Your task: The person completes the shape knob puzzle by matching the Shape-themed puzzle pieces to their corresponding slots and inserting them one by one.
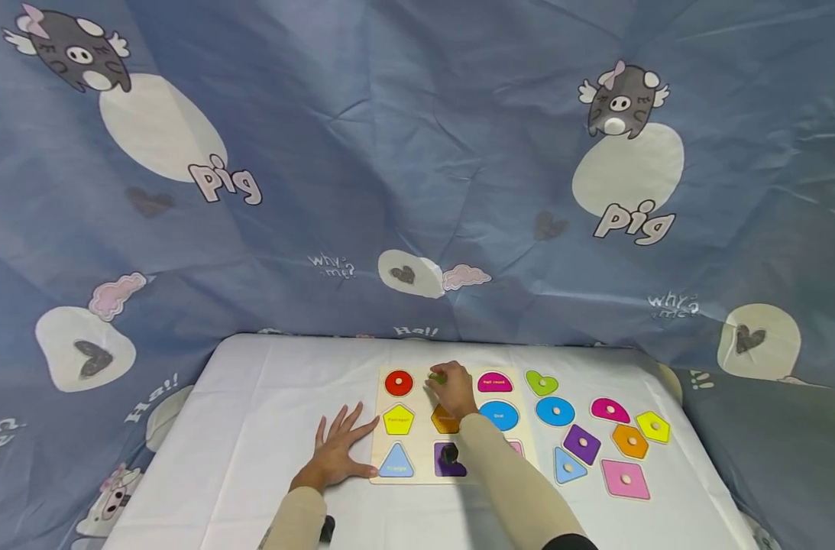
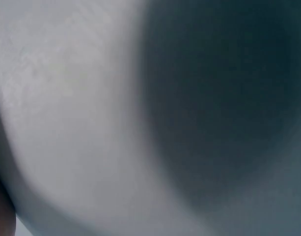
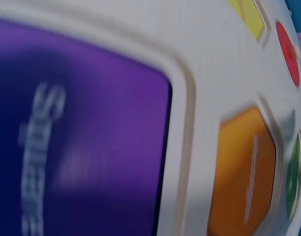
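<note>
My right hand (image 1: pixel 456 391) bends its fingers over a green shape (image 1: pixel 438 377) in the top row of the shape puzzle board (image 1: pixel 417 451). Whether those fingers pinch anything is hidden. A red round piece (image 1: pixel 399 383) with a knob sits in the board's top left. Beside the board's left edge, my left hand (image 1: pixel 334 456) rests with spread fingers, the thumb at the board's lower edge. In the right wrist view appear a purple square recess (image 3: pixel 116 123), an orange hexagon (image 3: pixel 246 172) and the green shape (image 3: pixel 292 177). The left wrist view is blurred.
Right of the board lie several knobbed pieces, among them a green heart (image 1: pixel 542 383), blue oval (image 1: pixel 555 412), purple square (image 1: pixel 582 444), orange hexagon (image 1: pixel 629 441) and pink rectangle (image 1: pixel 626 480). A white cloth (image 1: pixel 252 428) covers the table; a blue pig-print curtain (image 1: pixel 417 168) hangs behind.
</note>
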{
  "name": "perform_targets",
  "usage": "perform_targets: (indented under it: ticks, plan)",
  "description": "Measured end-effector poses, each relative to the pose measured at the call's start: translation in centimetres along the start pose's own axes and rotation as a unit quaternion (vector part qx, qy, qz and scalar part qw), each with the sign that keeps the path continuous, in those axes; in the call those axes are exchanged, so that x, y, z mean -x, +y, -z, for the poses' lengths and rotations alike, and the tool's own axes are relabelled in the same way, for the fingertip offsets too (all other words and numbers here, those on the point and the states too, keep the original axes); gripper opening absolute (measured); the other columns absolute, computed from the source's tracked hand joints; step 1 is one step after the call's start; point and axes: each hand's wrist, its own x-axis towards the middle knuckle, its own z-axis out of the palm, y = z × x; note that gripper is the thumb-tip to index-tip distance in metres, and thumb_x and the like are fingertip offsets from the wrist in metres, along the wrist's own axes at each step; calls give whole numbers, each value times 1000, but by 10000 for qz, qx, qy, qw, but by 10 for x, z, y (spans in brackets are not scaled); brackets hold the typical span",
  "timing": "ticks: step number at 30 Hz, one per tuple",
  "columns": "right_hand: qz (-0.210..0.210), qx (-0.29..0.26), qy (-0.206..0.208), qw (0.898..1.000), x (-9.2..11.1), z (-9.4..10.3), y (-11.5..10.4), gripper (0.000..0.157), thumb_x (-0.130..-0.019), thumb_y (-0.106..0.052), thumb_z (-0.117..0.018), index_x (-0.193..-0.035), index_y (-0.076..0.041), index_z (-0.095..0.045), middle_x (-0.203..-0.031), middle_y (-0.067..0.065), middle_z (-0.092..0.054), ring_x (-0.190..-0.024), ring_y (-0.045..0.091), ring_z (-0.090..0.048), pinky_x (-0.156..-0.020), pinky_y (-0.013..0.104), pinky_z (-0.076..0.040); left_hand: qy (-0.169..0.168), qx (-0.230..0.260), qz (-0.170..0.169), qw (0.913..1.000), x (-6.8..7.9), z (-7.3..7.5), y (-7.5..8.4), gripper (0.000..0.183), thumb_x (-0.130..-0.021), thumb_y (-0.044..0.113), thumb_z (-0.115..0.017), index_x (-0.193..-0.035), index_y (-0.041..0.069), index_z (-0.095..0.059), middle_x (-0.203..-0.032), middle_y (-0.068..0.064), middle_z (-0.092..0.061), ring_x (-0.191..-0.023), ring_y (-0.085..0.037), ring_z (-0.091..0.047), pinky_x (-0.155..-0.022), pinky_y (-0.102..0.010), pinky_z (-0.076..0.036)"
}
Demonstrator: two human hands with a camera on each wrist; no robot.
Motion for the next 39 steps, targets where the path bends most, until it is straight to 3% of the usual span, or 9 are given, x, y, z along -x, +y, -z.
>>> perform_targets:
  ticks: [7, 12, 15, 22, 26, 33, 39]
  plan:
    - [592, 296, 306, 9973, 5, 26, 22, 24, -82, -11, -75, -104, -2, -71, -97, 10, -64, -93, 28, -57, -89, 46, -45, 12, 77, 5, 10000, 0, 3, -2, 93, -58, 43, -89, -142, 26, -50, -160, -8, -21, -147, -36, -6, -113, -59, 11]
    - [718, 114, 591, 9956, 11, 41, 43, 25, -82, -9, -74, -104, 0, -71, -96, 13, -64, -90, 30, -58, -86, 48, -45, 36, 17, 18, 10000, 1, 3, -3, 94, -58, 42, -89, -142, 25, -50, -159, -9, -22, -147, -36, -7, -113, -59, 10]
    - [567, -87, 742, 9956, 14, 51, 53, 25, -83, -9, -74, -105, 0, -70, -98, 16, -64, -91, 32, -59, -89, 51, -43, 23, -5, 22, 10000, 0, 1, -4, 94, -58, 42, -89, -141, 25, -50, -159, -9, -22, -146, -37, -7, -113, -60, 11]
    - [-124, -184, 1000, 9947, 19, 76, 69, 28, -84, -9, -74, -110, 1, -68, -105, 19, -62, -99, 35, -59, -88, 48, -54, 43, 86, 23, 10000, -2, 0, -2, 94, -58, 41, -89, -142, 25, -49, -160, -9, -21, -147, -37, -6, -113, -59, 12]
    - [-458, -249, 1063, 9930, 22, 88, 77, 29, -86, -9, -73, -112, 1, -67, -106, 20, -61, -103, 36, -57, -92, 50, -50, 27, 55, 38, 10000, -4, -1, 0, 94, -58, 40, -89, -142, 26, -49, -160, -9, -20, -147, -36, -5, -113, -59, 12]
    - [-700, -494, 1292, 9879, 27, 106, 97, 32, -86, -9, -71, -115, 3, -65, -113, 22, -58, -108, 38, -53, -98, 55, -40, -40, 20, 94, 9999, -3, -2, 0, 93, -59, 40, -89, -142, 27, -49, -160, -8, -20, -147, -36, -5, -113, -59, 13]
    - [-934, -384, 1419, 9847, 25, 122, 110, 31, -86, -12, -72, -114, 2, -65, -113, 24, -57, -108, 39, -55, -97, 53, -44, -37, 3, 103, 9999, -2, 0, 1, 94, -58, 41, -89, -142, 26, -49, -160, -8, -20, -147, -36, -5, -113, -59, 13]
